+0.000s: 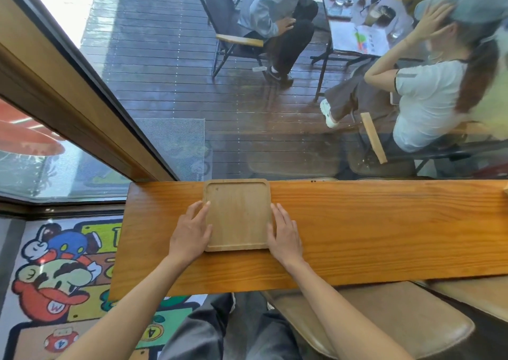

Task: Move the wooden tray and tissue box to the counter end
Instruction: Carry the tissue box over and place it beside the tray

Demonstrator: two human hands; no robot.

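Your left hand [192, 231] lies flat against the left edge of the wooden tray [237, 216], fingers spread loosely and pointing away from you, the thumb resting on the tray's rim near its far left corner. The grip here is apart, pressed to the side of the tray and not closed around it. Whether the fingertips reach under the edge cannot be told.

The tray sits between your two hands on the worktop [371, 222], close to its left end and against the far edge by the window glass [247, 112]. It lies flat. It is square with rounded corners, pale wood with a raised rim and a shallow recessed floor, lighter in tone than the orange-brown board beneath it. Nothing rests in it.

Your right hand [284, 233] mirrors the left, laid flat along the tray's right edge with fingers extended and slightly parted, the thumb side touching the rim. This grip is also apart, bracing the tray from the side.

To the right the worktop runs on bare, with a padded stool [384, 318] below its near edge.
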